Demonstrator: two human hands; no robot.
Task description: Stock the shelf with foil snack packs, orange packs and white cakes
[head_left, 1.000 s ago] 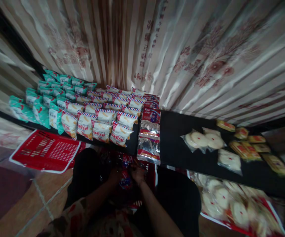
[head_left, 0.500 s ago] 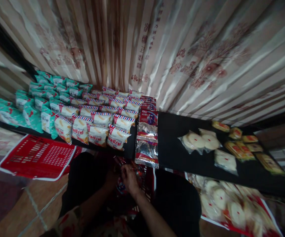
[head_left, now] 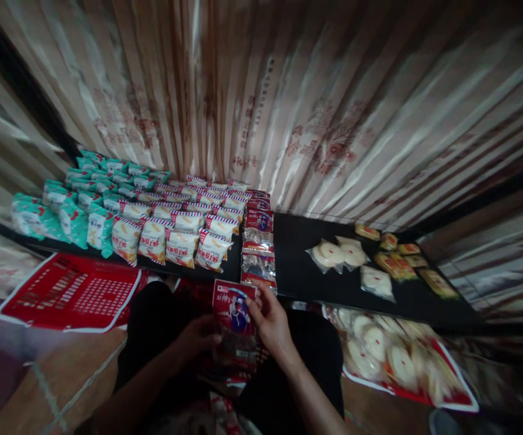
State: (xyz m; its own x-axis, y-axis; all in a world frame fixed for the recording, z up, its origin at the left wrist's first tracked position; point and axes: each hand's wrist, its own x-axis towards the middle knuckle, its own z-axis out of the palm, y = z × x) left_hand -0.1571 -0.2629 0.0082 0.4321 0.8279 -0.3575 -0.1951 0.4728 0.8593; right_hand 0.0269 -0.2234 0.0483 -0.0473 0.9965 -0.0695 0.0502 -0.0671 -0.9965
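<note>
Both my hands hold one red snack packet (head_left: 234, 323) with a blue picture and a see-through lower part, raised over a basket between my knees. My left hand (head_left: 199, 339) grips its left edge with the thumb in front. At its upper right corner, my right hand (head_left: 269, 320) pinches it between thumb and fingers. Just beyond, a column of matching red packets (head_left: 258, 266) lies on the black shelf (head_left: 291, 266). Left of that column stand rows of white snack bags (head_left: 182, 248), and further left are rows of teal bags (head_left: 99, 229).
On the right of the shelf lie clear packs of round white cakes (head_left: 329, 254) and several yellow packets (head_left: 395, 266). Below, a red basket (head_left: 73, 293) stands left and a basket of packed white cakes (head_left: 400, 365) right. A pleated curtain (head_left: 225, 90) hangs behind.
Both hands have come up from low in the basket, bringing a red snack packet into clear view. The head view has shifted, so the shelf goods appear somewhat smaller.
</note>
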